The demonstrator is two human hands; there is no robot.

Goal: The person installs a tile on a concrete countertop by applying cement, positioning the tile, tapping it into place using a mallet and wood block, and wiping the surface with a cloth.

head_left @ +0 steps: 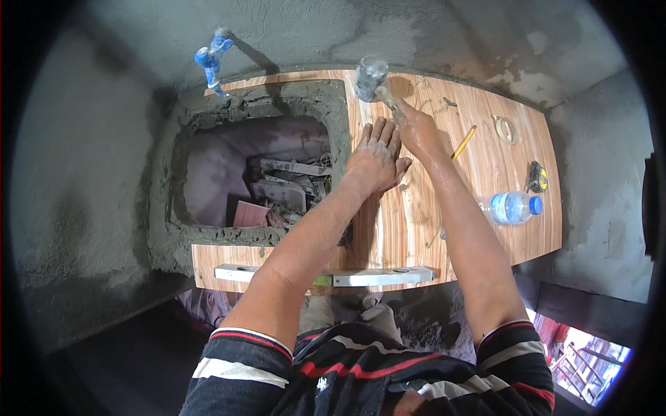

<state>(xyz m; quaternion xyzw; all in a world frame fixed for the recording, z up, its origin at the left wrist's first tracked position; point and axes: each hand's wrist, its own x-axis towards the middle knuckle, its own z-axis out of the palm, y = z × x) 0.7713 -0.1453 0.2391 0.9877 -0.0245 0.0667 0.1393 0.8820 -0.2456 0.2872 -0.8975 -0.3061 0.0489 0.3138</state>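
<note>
Mallet: thick, rounded dark-grey head, smeared pale with dust, on a stubby light handle; at the worktop's far edge, just right of the cement rim. Whether it touches, I can't tell.
Right hand: fingers wrapped closely round the handle.
Left hand: palm down, dusty, fingers slightly parted, thumb out.
Worktop: striped wood-grain under both hands.
Cement rim: rough, grey, round the opening toward the left edge.
Spirit level: along the near edge.
Pencil: yellow, beside the right forearm.
Toward the right edge: tape roll, tape measure, blue-capped bottle.
</note>
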